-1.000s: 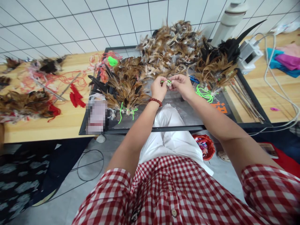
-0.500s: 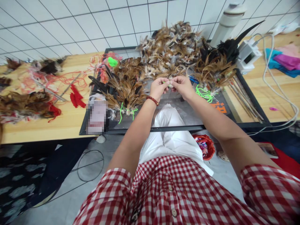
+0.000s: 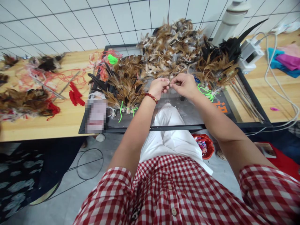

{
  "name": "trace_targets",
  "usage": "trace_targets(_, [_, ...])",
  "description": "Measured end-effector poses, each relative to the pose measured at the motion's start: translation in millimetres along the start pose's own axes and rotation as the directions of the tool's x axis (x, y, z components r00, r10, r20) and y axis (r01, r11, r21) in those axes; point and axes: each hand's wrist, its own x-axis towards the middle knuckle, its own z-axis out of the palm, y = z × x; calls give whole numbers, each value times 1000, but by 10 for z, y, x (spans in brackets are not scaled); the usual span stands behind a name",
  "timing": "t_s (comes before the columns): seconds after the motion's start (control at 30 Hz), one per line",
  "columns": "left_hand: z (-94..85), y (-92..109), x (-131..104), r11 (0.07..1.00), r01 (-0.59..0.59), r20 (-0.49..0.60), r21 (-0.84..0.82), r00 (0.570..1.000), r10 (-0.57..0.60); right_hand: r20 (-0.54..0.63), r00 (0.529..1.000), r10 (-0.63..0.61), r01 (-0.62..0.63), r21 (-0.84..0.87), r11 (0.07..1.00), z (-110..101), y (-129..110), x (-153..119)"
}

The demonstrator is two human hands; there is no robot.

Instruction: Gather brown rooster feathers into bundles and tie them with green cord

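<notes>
My left hand (image 3: 159, 87), with a red bead bracelet at the wrist, is closed in a pinch over the dark framed board (image 3: 164, 128). Close beside it, my right hand (image 3: 185, 85) pinches with thumb and forefinger. Whatever small item lies between the fingertips is too small to make out. Behind both hands rises a large heap of brown feathers (image 3: 173, 50). Bundled feathers with green ties (image 3: 126, 84) lie to the left, and another brown and black bundle (image 3: 215, 68) lies to the right, near green cord (image 3: 206, 93).
A white bottle (image 3: 231, 23) and a white plug adapter (image 3: 250, 54) with cables stand at the back right. Thin sticks (image 3: 247, 100) lie on the board's right side. Red strips (image 3: 76, 93) and more feathers (image 3: 28, 101) are at left. A red basket (image 3: 205, 146) sits below.
The fingertips have drawn slightly apart, and my right hand's fingers are raised a little. The green and white bit seen between the hands earlier no longer shows.
</notes>
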Motion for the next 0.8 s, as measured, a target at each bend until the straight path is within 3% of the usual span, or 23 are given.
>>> trace_targets(0.2, [-45,-8,39,999,4,11,-40,1000,-3,51,999,-15,16,-17,1000,-35,41,1])
trace_targets(0.4, [-29,-32,10,998,-50,41,34,998,49,-62,993,104,-92,178,980,-30,154,64])
trace_targets(0.53, [-17,-109,72,971,-198,27,138,980,196,-9,985,170,-160,288,944,28,211,99])
trace_targets(0.67, [-13,-183,155,892,-373,-28,257,919,392,54,967,251,-252,369,894,127,235,107])
trace_targets(0.8, [-16,-211,174,855,-438,-68,277,879,472,94,950,299,-310,416,855,189,206,86])
